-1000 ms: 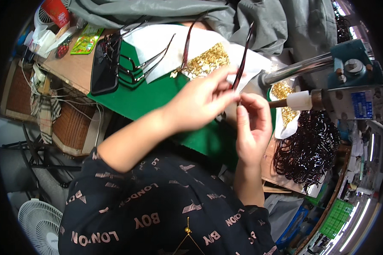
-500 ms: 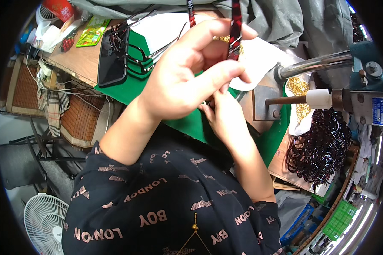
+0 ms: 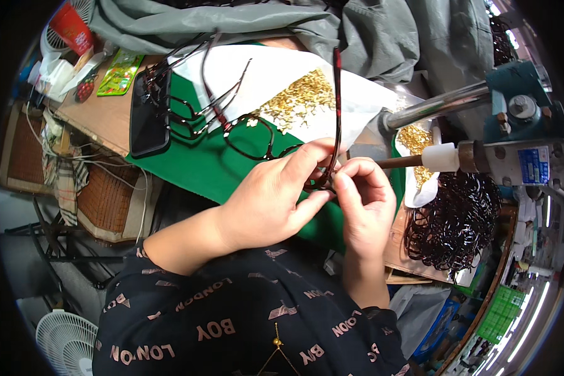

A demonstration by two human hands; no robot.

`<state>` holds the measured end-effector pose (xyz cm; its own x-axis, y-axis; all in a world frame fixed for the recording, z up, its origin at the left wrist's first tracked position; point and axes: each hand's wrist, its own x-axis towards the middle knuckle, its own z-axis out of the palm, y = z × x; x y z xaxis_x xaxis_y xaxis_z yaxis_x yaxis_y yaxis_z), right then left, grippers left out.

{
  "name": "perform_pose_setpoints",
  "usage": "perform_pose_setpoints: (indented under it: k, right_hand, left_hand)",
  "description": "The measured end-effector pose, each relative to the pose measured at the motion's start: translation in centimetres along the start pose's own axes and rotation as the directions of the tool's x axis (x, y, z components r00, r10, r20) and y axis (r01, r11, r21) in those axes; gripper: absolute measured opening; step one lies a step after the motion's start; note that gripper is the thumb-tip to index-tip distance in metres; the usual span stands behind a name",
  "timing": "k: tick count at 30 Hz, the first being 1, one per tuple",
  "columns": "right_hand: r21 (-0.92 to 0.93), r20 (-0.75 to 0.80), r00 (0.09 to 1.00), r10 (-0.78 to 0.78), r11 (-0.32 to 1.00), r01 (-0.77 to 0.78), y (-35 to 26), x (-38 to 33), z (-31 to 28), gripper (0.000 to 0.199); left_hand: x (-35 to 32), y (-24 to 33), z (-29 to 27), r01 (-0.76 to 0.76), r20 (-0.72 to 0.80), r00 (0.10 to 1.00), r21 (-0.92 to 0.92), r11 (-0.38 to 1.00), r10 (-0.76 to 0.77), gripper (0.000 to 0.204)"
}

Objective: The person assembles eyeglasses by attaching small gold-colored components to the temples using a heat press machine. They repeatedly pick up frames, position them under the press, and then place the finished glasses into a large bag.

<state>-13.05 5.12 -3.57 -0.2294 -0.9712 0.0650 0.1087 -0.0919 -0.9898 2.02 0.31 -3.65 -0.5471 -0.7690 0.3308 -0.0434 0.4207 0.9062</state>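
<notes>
A dark red tortoiseshell eyeglass frame (image 3: 338,103) is between my hands, both temples unfolded and pointing away from me. My left hand (image 3: 269,194) closes around the front of it, so one round rim shows beyond the knuckles and the other is mostly hidden. Thumb and fingers of my right hand (image 3: 368,203) pinch at the frame's right hinge end; any small part there is hidden. Beyond the hands, loose gold-coloured metal pieces (image 3: 301,101) are heaped on white paper (image 3: 229,62) over a green mat (image 3: 197,172).
At right stands a press with a metal rod and white collar (image 3: 440,157). Beside it are more gold pieces (image 3: 418,139) and a pile of dark frames (image 3: 452,222). More eyeglass frames (image 3: 191,125) lie by a black phone (image 3: 149,128). Grey cloth (image 3: 370,37) borders the back.
The eyeglass frame has come down and nearer to me from its raised position. My right hand, earlier partly behind the left, now pinches the hinge end. The gold heap has come into view.
</notes>
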Motion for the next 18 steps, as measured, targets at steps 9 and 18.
perform_pose_setpoints:
  k: [9, 18]
  right_hand:
    - [-0.083, -0.050, 0.991, -0.127, 0.989, 0.123, -0.5, -0.4, 0.4, 0.004]
    - [-0.277, 0.000, 0.954, -0.301, 0.916, 0.290, -2.0, -0.7, -1.1, 0.016]
  left_hand:
    - [1.3, -0.7, 2.3, -0.192, -0.145, 0.967, 0.133, 0.972, 0.211, 0.049]
    - [2.0, 1.6, 1.9, 0.115, -0.001, 0.992, -0.331, 0.937, -0.122, 0.040]
